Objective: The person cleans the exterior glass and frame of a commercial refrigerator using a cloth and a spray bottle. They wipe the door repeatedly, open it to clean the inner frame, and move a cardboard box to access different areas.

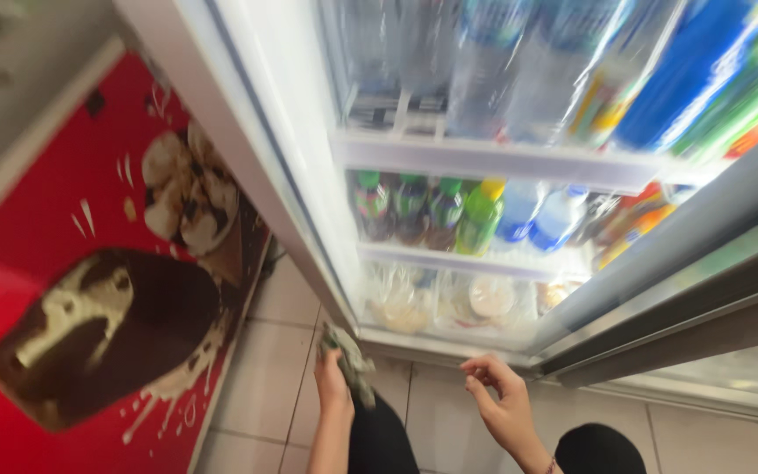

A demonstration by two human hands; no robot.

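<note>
Currently the left hand (331, 377) grips a crumpled cloth (350, 360), fingers closed around it, against the fridge's bottom frame (414, 341) at lower centre. The right hand (497, 395) hovers just beside the frame, fingers loosely curled, holding nothing. Judged: wiping is underway at the frame's left corner; the rest appears untouched.

The freezer chest (89, 290) stands left of the fridge (519, 175), tiled floor (265, 377) between them. Bottles (449, 211) sit on the middle shelf (475, 261), above wrapped food (449, 303) on the bottom one. Both hands, left (333, 377) and right (502, 399), are before the fridge's lower edge
</note>
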